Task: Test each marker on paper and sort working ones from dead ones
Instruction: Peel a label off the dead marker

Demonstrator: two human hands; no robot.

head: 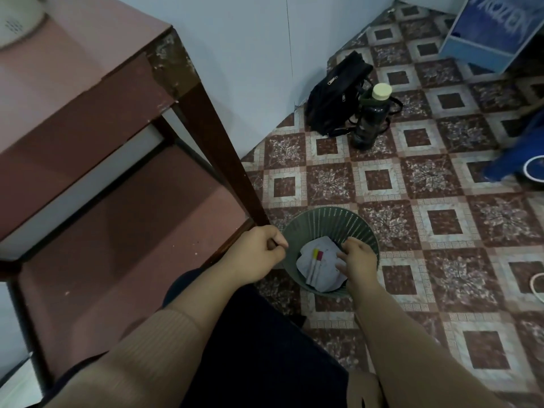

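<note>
tiled floor (441, 175) | slotted round bin (323, 220): crumpled paper (328, 245), markers (313, 266) | left fingers (272, 241) curled | right fingers (343, 256) spread

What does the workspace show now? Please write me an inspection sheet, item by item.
Surface: patterned floor tiles; brown table at left.
Job's things: two markers, yellow-capped and red-capped, lying on crumpled paper inside green basket.
Clutter: black bag, dark bottle, blue box on floor.
Grips: left hand curled, nothing seen in it; right hand relaxed above basket.
Cables: perhaps one white cable at right edge.
Surroundings: pale wall behind table.
</note>
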